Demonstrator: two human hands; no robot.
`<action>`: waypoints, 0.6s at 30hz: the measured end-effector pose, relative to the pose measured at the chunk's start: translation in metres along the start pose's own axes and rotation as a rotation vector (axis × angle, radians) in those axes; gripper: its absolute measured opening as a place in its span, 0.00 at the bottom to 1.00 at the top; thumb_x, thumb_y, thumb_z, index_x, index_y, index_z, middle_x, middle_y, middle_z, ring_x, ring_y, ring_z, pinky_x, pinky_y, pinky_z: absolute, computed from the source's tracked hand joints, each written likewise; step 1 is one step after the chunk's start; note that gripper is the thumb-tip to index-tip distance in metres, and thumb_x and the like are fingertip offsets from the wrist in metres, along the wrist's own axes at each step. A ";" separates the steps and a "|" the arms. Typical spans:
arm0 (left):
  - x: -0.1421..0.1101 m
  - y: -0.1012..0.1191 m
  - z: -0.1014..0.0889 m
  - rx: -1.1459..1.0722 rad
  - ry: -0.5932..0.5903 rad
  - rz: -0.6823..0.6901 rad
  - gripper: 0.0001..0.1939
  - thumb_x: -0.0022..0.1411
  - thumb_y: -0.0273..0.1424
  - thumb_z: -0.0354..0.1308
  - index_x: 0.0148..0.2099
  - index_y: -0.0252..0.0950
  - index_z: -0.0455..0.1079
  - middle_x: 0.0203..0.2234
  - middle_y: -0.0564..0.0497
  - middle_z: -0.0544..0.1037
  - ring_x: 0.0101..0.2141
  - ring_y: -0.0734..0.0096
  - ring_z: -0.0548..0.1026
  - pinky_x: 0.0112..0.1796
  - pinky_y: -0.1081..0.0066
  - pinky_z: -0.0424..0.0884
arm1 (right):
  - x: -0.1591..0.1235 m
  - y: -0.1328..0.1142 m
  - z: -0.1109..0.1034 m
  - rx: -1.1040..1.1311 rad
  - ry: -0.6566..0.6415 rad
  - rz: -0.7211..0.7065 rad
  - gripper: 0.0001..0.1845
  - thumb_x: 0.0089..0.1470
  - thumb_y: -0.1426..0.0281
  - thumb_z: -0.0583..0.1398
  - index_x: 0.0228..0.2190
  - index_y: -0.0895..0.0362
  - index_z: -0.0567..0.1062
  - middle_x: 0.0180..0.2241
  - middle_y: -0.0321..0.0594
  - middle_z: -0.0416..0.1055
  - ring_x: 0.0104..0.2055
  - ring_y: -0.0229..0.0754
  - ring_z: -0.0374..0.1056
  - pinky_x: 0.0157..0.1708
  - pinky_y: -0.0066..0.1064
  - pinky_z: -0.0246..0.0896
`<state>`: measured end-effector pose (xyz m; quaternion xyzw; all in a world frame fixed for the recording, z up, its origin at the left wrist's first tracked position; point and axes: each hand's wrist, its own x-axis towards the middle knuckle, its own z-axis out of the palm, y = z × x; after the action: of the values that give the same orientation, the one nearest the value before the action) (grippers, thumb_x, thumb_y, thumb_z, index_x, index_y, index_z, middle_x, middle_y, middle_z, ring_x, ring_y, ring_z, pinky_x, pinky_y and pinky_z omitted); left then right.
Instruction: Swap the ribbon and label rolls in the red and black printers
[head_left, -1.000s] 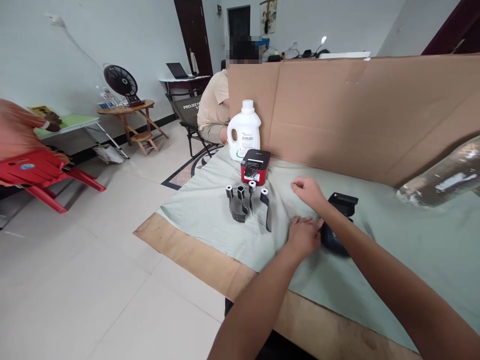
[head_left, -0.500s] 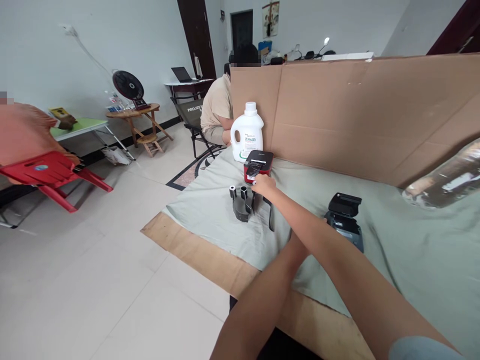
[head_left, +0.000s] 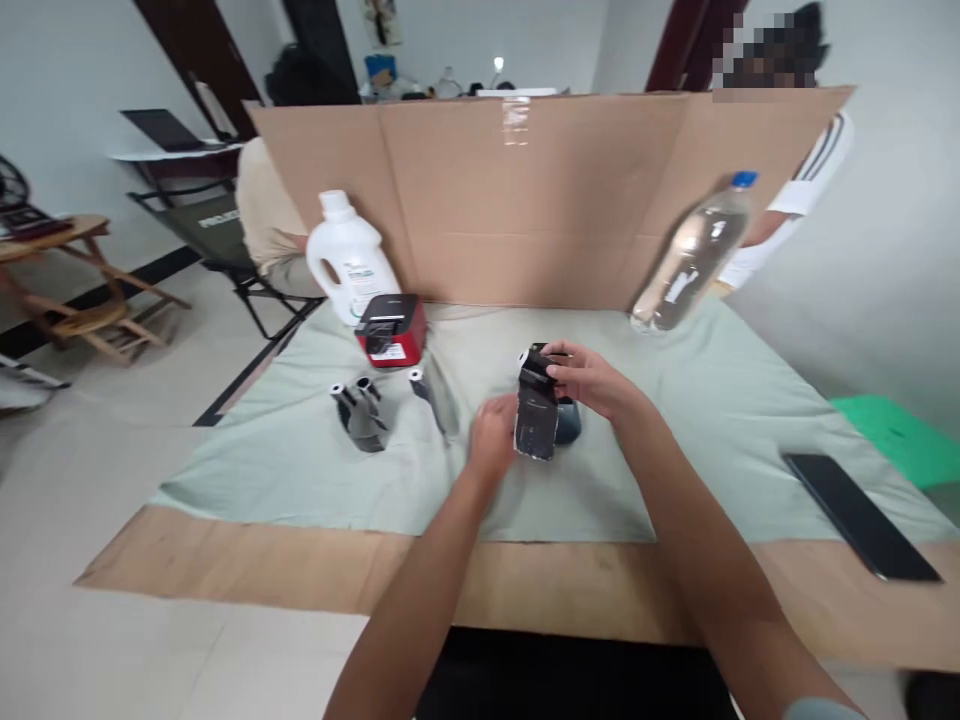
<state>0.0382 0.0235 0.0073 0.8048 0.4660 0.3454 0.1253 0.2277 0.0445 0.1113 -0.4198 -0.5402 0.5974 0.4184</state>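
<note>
My right hand [head_left: 589, 378] pinches a black-faced paper roll [head_left: 536, 410] with a white core, its loose strip hanging down. Behind this strip, a small dark blue portable printer [head_left: 568, 422] is partly hidden on the cloth. My left hand [head_left: 495, 432] is closed at the printer's left side, its fingertips covered by the strip. To the left lie another similar roll [head_left: 433, 400] with its strip trailing, and two more rolls [head_left: 360, 415] side by side.
A red and black box-shaped printer [head_left: 391, 330] stands before a white jug [head_left: 349, 260]. A cardboard panel [head_left: 517, 220] crosses the back; a clear bottle [head_left: 694, 260] leans on it. At right lies a black phone-like slab [head_left: 859, 515]. People sit beyond the panel.
My right hand has left the red printer's front and come to the portable printer with a roll in it. The view has swung right. My left hand stays by the portable printer.
</note>
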 end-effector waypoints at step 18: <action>-0.008 0.015 0.000 0.078 -0.061 0.258 0.19 0.69 0.28 0.53 0.60 0.44 0.73 0.58 0.53 0.77 0.57 0.61 0.70 0.57 0.59 0.67 | 0.014 0.049 -0.033 -1.050 0.237 0.025 0.16 0.59 0.72 0.57 0.49 0.52 0.73 0.51 0.41 0.76 0.55 0.48 0.66 0.56 0.40 0.55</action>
<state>0.0453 0.0088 0.0109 0.8726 0.3676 0.3157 0.0624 0.2531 0.0643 0.0598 -0.6436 -0.7103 0.2003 0.2031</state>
